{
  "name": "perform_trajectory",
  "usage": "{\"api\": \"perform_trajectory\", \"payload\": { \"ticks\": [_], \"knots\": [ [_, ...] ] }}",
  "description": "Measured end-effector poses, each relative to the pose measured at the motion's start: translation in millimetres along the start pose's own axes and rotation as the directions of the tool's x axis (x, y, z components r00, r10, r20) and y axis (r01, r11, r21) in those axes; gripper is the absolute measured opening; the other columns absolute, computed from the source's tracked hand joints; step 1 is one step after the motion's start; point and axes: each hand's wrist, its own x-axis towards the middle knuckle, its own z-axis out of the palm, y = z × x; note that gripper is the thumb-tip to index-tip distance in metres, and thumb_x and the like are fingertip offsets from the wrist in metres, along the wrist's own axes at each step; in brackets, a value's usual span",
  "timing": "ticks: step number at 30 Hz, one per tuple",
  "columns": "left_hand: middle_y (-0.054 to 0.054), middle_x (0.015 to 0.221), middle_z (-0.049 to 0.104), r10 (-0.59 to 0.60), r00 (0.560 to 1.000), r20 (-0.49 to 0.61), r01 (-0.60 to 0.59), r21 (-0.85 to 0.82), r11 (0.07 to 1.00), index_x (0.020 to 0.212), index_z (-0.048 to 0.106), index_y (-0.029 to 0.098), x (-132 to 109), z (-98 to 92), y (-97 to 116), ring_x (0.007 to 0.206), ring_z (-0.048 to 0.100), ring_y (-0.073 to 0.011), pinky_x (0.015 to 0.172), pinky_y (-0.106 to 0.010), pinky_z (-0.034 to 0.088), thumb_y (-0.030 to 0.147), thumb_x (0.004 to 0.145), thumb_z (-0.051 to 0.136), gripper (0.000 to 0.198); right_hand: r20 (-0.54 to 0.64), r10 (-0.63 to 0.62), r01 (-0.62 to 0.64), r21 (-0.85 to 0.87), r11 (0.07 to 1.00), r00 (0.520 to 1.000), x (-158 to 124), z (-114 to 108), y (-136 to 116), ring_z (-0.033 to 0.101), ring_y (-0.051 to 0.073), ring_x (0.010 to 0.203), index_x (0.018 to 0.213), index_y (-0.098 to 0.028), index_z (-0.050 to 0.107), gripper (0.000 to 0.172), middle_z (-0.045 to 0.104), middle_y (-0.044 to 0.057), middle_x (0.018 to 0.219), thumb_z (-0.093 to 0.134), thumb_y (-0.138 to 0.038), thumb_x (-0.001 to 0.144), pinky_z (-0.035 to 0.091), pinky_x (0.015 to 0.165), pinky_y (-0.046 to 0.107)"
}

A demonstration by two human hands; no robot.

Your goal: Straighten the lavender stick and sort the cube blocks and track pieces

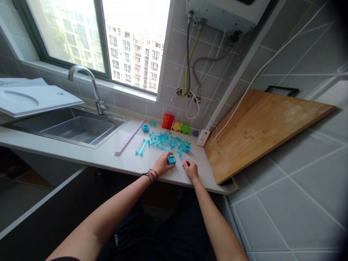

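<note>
Near the counter's front edge, my left hand [162, 164] grips a teal hollow toy block [171, 160] between thumb and fingers. My right hand [190, 169] is just to the right of it, apart from the block, its fingers curled together; whatever they pinch, if anything, is too small to make out. Beyond both hands lies a heap of clear teal track pieces [164, 140], some curved. Another teal block [186, 148] sits at the heap's right side, and one more teal block [145, 128] stands at the back left.
Along the wall stand red blocks [168, 121], a yellow block [176, 127], a green block [185, 129] and a blue block [195, 133]. A white power strip [203, 138] and a leaning wooden board [261, 130] are on the right. Left are a pale strip [130, 137] and the sink [78, 127].
</note>
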Motion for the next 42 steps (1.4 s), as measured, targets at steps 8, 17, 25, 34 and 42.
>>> {"api": "perform_trajectory", "payload": {
  "ticks": [8,17,25,34,42],
  "knots": [
    [-0.01,0.113,0.07,0.013,1.0,-0.007,-0.013,0.037,0.999,0.125,0.058,0.023,0.1,3.1,-5.2,0.108,0.066,-0.0294,0.096,-0.041,0.051,0.029,0.079,0.072,0.049,0.002,-0.001,0.001,0.015,1.0,1.0,0.8,0.2,0.4,0.073,0.024,0.072,0.082,-0.021,0.07,0.035,0.077,0.006,0.075,0.052,-0.051,0.088,0.055,0.071,0.03],
    [-0.008,0.107,0.071,0.002,1.0,0.011,-0.003,0.072,0.997,0.121,0.06,0.024,-0.5,3.8,-6.7,0.098,0.067,-0.0276,0.089,-0.038,0.052,0.032,0.082,0.071,0.041,-0.002,0.009,-0.009,0.016,1.0,1.0,0.9,-0.6,1.4,0.073,0.024,0.07,0.083,-0.02,0.071,0.038,0.078,0.007,0.077,0.054,-0.054,0.088,0.055,0.07,0.03],
    [-0.008,0.11,0.071,0.007,1.0,0.018,-0.008,0.072,0.997,0.123,0.058,0.024,0.0,3.4,-6.1,0.101,0.067,-0.028,0.089,-0.039,0.052,0.033,0.08,0.073,0.046,-0.007,0.003,-0.003,0.026,1.0,1.0,0.8,-1.1,-0.2,0.072,0.023,0.067,0.086,-0.018,0.073,0.042,0.077,0.007,0.075,0.054,-0.056,0.087,0.055,0.068,0.03],
    [-0.009,0.114,0.071,0.008,1.0,0.016,-0.009,0.057,0.998,0.124,0.057,0.024,-1.1,-0.2,0.6,0.105,0.068,-0.028,0.091,-0.039,0.053,0.037,0.08,0.074,0.049,-0.01,-0.009,0.009,0.03,0.999,1.0,-0.7,-2.5,-2.0,0.072,0.023,0.066,0.084,-0.018,0.072,0.039,0.076,0.007,0.074,0.056,-0.054,0.087,0.055,0.067,0.03],
    [-0.009,0.109,0.072,-0.017,1.0,0.019,0.015,0.076,0.997,0.121,0.059,0.022,-0.3,-0.4,0.8,0.099,0.068,-0.0278,0.088,-0.039,0.053,0.03,0.08,0.073,0.044,-0.021,-0.01,0.011,0.037,0.999,1.0,0.0,-2.2,-0.3,0.071,0.023,0.066,0.086,-0.019,0.074,0.04,0.077,0.007,0.074,0.057,-0.055,0.086,0.055,0.067,0.03]
  ]
}}
